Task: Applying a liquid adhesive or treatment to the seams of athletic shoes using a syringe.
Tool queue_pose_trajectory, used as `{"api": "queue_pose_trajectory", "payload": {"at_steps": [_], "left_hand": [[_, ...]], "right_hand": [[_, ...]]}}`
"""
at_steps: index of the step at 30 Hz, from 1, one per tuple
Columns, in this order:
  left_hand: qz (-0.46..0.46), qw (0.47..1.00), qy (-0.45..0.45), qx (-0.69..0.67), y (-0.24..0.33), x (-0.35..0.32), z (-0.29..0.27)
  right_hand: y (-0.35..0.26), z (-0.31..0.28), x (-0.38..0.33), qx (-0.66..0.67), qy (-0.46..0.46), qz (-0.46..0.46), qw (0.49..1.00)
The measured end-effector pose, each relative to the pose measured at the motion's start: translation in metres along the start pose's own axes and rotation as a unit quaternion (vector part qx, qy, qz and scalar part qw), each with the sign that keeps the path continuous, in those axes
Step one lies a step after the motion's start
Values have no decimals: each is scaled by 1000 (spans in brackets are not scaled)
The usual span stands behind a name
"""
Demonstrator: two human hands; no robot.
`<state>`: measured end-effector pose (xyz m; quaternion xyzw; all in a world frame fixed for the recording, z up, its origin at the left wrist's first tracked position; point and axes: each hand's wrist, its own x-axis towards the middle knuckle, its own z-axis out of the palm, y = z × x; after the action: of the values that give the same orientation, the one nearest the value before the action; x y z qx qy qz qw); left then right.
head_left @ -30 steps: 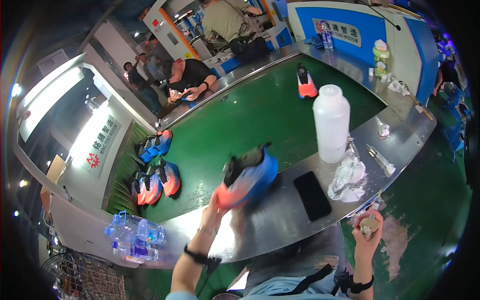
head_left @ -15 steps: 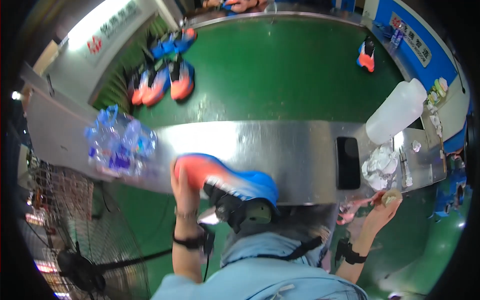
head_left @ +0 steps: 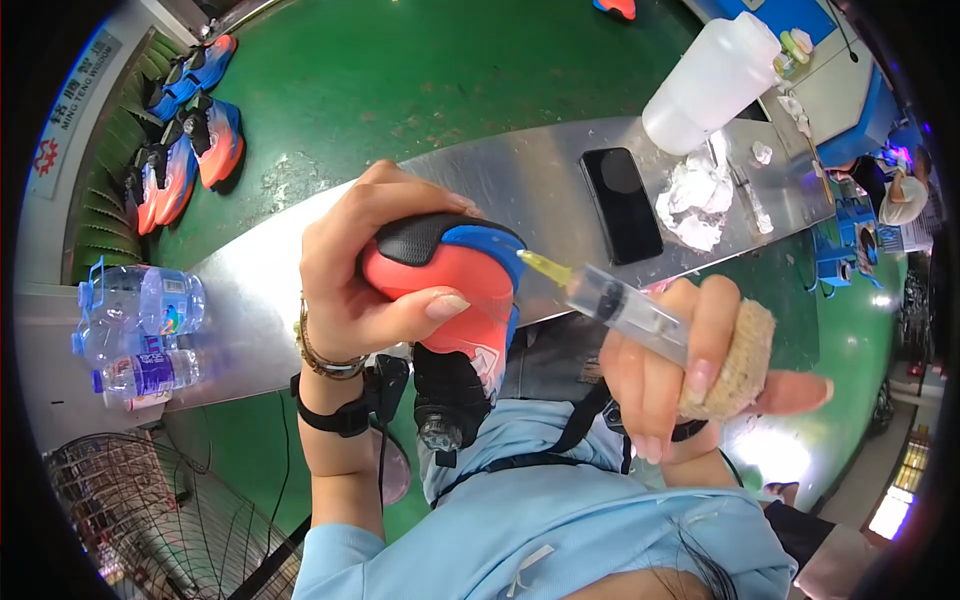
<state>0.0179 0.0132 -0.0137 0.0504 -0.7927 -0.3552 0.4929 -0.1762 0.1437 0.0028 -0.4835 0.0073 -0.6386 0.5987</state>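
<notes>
My left hand (head_left: 340, 265) is closed around the toe of a coral, blue and black sports shoe (head_left: 455, 300), thumb across the coral upper and fingers behind the dark sole. The shoe is held up over the near edge of the metal counter, toe up, with its laced opening toward my body. In my right hand (head_left: 655, 375) is a clear syringe (head_left: 630, 312) with a yellow tip. That tip meets the blue edge of the sole near the toe; whether it touches, I cannot tell. A thick beige pad (head_left: 745, 360) is also tucked in my right hand.
Along the metal counter (head_left: 480, 165) lie a black phone (head_left: 622, 205), crumpled white tissue (head_left: 695, 200) and a large white bottle (head_left: 710, 85). Plastic bottles (head_left: 145, 325) stand at the left. Several similar shoes (head_left: 215, 140) rest on the green surface beyond. A fan (head_left: 170, 490) is at lower left.
The shoe has been turned from lying sideways to toe up and is closer to me. My right hand has come in from the right to the shoe, and the syringe now shows in it.
</notes>
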Motion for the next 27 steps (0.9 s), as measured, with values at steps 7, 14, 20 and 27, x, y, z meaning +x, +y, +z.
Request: {"api": "queue_pose_trajectory", "payload": {"at_steps": [7,14,20,27], "left_hand": [[33,999,-26,20,2,5,3],[-11,997,-48,65,1,-2,-7],[-42,998,35,31,-14,-14,-23],[15,989,106,99,-33,-28,-27]], "right_hand": [[22,-6,-9,128,-1,0,992],[16,-11,-16,53,31,26,998],[21,0,-19,-9,204,84,975],[51,-15,-35,0,203,110,973]]}}
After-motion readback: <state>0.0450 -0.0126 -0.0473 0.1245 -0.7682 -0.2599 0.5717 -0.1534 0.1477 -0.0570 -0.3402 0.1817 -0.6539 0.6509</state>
